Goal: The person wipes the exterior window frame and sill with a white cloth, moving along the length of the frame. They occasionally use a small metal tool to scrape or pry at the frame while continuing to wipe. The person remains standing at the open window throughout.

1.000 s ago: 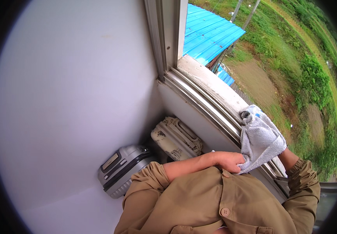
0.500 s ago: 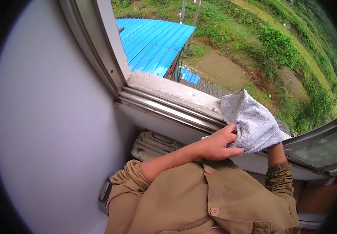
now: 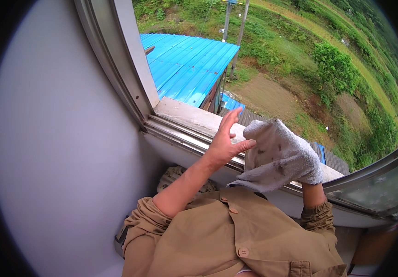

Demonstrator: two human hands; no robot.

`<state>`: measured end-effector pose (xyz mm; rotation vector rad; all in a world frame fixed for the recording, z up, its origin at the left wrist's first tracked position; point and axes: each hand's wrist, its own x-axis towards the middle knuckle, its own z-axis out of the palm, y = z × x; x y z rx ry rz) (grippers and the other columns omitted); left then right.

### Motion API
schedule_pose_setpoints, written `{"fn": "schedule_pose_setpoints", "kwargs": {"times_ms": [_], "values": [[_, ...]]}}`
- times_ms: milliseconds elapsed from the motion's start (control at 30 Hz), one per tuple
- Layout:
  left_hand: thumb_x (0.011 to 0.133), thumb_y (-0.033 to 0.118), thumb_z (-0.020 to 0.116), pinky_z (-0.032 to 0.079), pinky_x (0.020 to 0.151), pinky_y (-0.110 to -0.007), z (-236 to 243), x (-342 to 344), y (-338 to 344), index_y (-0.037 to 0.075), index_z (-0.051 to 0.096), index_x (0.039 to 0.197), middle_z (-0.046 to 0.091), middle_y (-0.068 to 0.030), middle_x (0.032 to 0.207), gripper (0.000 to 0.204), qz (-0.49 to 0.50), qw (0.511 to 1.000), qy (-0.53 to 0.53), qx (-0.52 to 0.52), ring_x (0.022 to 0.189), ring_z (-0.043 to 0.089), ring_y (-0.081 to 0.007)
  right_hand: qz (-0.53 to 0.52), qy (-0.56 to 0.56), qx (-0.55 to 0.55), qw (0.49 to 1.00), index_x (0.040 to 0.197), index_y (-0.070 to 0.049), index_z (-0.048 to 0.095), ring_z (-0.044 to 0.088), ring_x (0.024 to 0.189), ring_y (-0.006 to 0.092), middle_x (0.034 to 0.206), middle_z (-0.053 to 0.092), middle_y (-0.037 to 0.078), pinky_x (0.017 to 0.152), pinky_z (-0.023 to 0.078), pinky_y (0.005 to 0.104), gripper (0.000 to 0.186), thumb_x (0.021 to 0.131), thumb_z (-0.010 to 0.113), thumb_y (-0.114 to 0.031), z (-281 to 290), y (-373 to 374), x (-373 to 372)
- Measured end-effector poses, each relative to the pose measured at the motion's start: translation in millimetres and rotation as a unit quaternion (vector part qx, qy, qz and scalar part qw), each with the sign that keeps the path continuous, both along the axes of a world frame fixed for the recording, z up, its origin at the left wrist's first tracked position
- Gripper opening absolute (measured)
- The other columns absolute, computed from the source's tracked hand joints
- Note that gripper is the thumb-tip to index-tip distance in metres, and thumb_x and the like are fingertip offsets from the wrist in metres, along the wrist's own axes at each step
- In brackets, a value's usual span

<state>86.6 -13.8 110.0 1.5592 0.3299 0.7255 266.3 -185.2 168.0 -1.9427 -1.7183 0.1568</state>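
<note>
A grey-white towel (image 3: 284, 150) with dark dirt smudges covers my right hand, and only the wrist (image 3: 314, 195) shows below it. That hand holds the towel up in front of the window opening; its fingers are hidden under the fabric. My left hand (image 3: 226, 141) is raised just left of the towel, open and empty, with fingers and thumb apart. Beneath the hands run the metal window tracks (image 3: 187, 138), alongside the worn white outer sill (image 3: 185, 112).
A metal window frame (image 3: 124, 69) and a pale wall (image 3: 60, 124) stand at the left. Below the sill sits a scuffed light-coloured case (image 3: 171, 177). A glass pane (image 3: 374, 187) is at the right. Outside lie a blue metal roof (image 3: 187, 62) and a green slope.
My left hand has let go of the towel and moved up and left, its fingers spreading. The towel on my right hand has shifted slightly left, showing more dirty patches.
</note>
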Motion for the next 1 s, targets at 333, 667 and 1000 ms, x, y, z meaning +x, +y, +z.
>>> {"fn": "schedule_pose_setpoints", "kwargs": {"times_ms": [333,667,1000], "values": [[0.089,0.016,0.061,0.046,0.066,-0.022,11.7,3.3,59.8,0.001,0.066,0.089,0.066,0.0004,0.081,0.016,0.068,0.973,-0.147,-0.166,0.070,0.057,-0.0059,0.117,-0.113,0.046,0.986,0.127,-0.004,0.049,0.058,0.102,0.0330,0.118,0.058,0.015,0.089,0.046,0.0390,0.054,0.079,0.063,-0.025,-43.0,4.7,43.6],[0.094,0.019,0.052,0.050,0.067,-0.027,8.1,-1.1,90.5,0.007,0.061,0.093,0.066,-0.0041,0.088,0.015,0.101,0.910,-0.238,-0.323,0.077,0.062,-0.0141,0.102,0.726,0.030,0.679,0.093,-0.008,0.053,0.022,0.036,0.0031,0.050,0.022,-0.008,0.035,0.019,0.0212,0.017,0.088,0.044,-0.021,-28.0,14.4,19.7],[0.090,0.045,0.051,0.045,0.087,-0.035,-56.5,60.5,16.8,0.009,0.038,0.134,0.050,-0.0043,0.119,0.058,-0.160,0.912,-0.214,-0.310,0.106,0.051,-0.0157,0.131,0.555,0.170,0.804,0.122,0.008,0.047,0.065,0.081,0.0256,0.103,0.062,0.018,0.062,0.054,0.0325,0.041,0.084,0.055,-0.007,55.5,63.5,-21.8]]}}
